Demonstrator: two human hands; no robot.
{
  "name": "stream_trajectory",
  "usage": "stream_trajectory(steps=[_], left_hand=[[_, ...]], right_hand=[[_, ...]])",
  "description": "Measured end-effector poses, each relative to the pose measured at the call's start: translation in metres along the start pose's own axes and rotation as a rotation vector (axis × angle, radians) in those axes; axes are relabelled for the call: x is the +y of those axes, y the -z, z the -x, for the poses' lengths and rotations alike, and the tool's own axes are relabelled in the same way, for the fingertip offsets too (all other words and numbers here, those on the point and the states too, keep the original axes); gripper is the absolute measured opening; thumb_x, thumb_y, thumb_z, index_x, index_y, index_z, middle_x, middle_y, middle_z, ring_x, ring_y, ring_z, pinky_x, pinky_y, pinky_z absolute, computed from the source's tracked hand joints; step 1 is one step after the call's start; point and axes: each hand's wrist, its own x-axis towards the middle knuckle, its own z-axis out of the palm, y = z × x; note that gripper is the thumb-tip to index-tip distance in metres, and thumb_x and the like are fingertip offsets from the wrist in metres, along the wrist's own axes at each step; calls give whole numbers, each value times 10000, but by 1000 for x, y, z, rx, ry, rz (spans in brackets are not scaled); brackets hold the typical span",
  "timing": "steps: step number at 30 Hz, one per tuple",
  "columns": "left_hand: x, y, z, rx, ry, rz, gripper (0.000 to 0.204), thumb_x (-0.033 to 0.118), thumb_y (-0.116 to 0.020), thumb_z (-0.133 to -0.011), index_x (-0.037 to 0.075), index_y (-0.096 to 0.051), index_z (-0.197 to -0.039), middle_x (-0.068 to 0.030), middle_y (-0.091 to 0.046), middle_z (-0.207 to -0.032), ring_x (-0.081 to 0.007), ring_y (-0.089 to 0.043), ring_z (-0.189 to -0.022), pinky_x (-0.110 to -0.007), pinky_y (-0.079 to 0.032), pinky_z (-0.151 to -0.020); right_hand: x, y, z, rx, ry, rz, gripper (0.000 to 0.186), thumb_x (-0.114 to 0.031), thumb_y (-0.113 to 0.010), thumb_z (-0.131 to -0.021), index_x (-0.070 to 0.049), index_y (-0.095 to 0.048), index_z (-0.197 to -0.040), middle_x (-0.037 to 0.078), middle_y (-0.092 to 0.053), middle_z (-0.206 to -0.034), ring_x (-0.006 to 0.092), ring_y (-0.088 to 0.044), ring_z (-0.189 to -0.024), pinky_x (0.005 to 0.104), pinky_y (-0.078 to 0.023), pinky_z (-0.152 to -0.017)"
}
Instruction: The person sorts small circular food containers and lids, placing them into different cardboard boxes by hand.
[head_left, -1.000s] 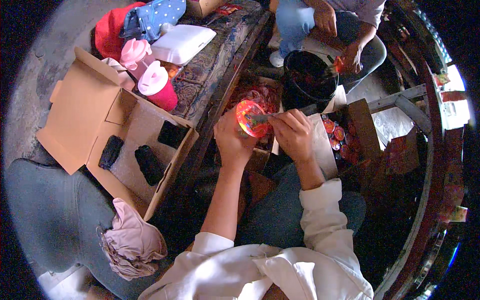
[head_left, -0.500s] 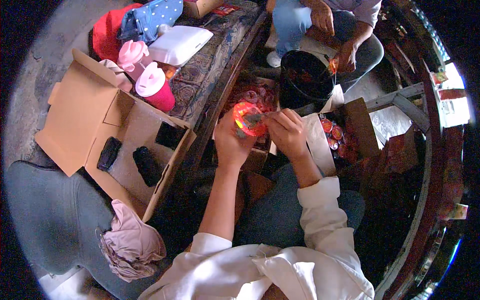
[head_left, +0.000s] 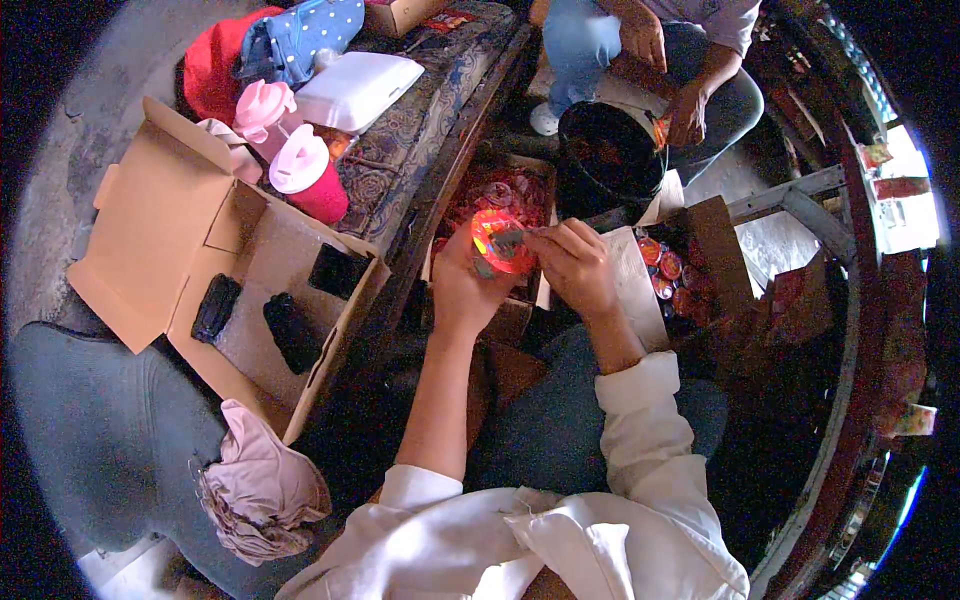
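Observation:
My left hand [head_left: 468,280] is wrapped round a small, glossy red-orange plastic cup [head_left: 490,230], its round face turned up toward me. Bright light glares on its surface. With fingers pinched together, my right hand [head_left: 578,262] holds a thin grey piece [head_left: 510,240] against the cup's face; its exact kind is too small to tell. Just beyond my left hand, an open box [head_left: 547,215] contains many reddish, see-through plastic pieces. Right of my right hand stands another open carton [head_left: 722,250] with several round, red-topped containers [head_left: 661,262].
Across from me sits a co-worker, a hand [head_left: 688,118] at the rim of a black bucket [head_left: 612,205]. At left lies an open cardboard box [head_left: 240,365] with black items. A patterned bench [head_left: 440,95] bears pink tumblers [head_left: 318,185] and a white foam box [head_left: 360,90]. A wooden frame [head_left: 850,260] borders the right.
Both hands stay nearly in place, still holding the cup and the grey piece. The co-worker's hand at the bucket has shifted slightly.

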Motion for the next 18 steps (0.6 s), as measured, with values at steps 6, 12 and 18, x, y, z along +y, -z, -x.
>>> stream_trajectory(steps=[6, 12, 18], left_hand=[[-7, 2, 0, -53, -58, -70, 416, 100, -717, -634, 55, -545, -1010, -75, -620, -908, -182, -599, -850, -289, -465, -751], [-7, 3, 0, -121, -16, -52, 395, 89, -711, -625, 62, -553, -986, -76, -623, -890, -198, -604, -839, -299, -470, -742], [-9, 4, 0, -131, -24, -18, 359, 84, -705, -623, 63, -562, -952, -87, -623, -889, -196, -606, -831, -300, -471, -739]], right_hand=[[3, 0, 1, -14, 20, -34, 205, -14, -611, -594, -48, -639, -795, 40, -579, -769, 199, -553, -675, 310, -473, -598], [5, -1, 4, -22, 35, -36, 190, 1, -612, -592, -44, -631, -776, 36, -579, -771, 187, -557, -670, 297, -476, -585], [8, -2, 7, -33, 64, -10, 186, -100, -643, -601, -86, -638, -786, 25, -575, -803, 190, -560, -697, 305, -483, -588]])
